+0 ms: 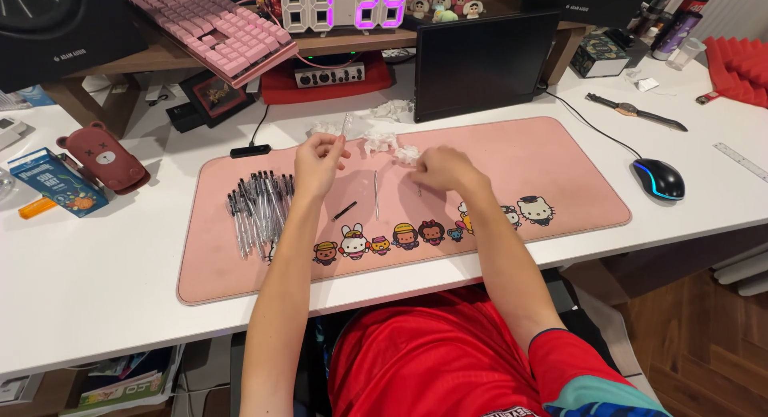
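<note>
Above the pink mat (544, 157), left hand (318, 165) pinches a clear tube (346, 126) upright; right hand's (442, 170) grip seems closed.

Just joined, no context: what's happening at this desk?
A person sits at a white desk working over a pink desk mat. The left hand holds up a clear pen barrel; the right hand rests on the mat beside crumpled clear wrappers. A batch of clear pens lies to the left, with a thin refill and a small black pen part between the hands.
</note>
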